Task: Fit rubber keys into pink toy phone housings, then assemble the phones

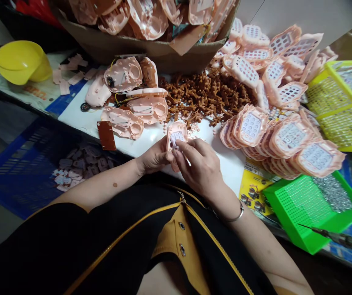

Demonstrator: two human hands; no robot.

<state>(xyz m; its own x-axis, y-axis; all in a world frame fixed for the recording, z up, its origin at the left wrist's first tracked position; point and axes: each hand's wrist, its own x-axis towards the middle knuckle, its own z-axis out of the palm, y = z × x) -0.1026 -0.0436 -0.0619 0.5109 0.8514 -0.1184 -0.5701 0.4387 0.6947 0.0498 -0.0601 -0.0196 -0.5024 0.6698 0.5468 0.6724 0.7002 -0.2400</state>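
A pink plastic shell [177, 128] with a pale button pad inside is held near the table's front edge. My left hand [155, 157] grips it from the left side, fingers closed around its edge. My right hand [202, 166] is over the shell, thumb and fingertips pinched on a small pale piece [176, 142] at the pad. Just behind the shell lie tiny pink bits [193, 128] and a heap of brown parts [206, 96]. Left of it are pink housings [123, 122] with wires and a brown board [106, 136].
Stacked pink shells with pads [286, 135] stand on the right. Beyond them is a yellow basket [332, 108]; a green basket [298, 205] holds screws, with a screwdriver [332, 235] over it. A cardboard box [145, 51], yellow bowl [19, 61] and blue crate [16, 164] surround the workspace.
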